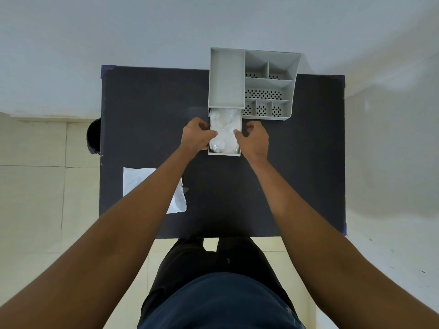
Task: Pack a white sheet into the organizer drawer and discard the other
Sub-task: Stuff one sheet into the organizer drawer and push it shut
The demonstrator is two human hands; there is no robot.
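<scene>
Crumpled white sheet (225,129) stuffed in grey plastic drawer (224,153), drawer pulled toward person, long axis front-to-back, left hand (198,135) and right hand (253,138) pinching sheet edges, second flat sheet (137,181) on dark matte worktop (297,162)

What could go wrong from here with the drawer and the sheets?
1. The crumpled sheet bulges in the open drawer; it may snag when the drawer slides into the organizer.
2. The second sheet lies under the left forearm and could get dragged toward the table edge.
</scene>
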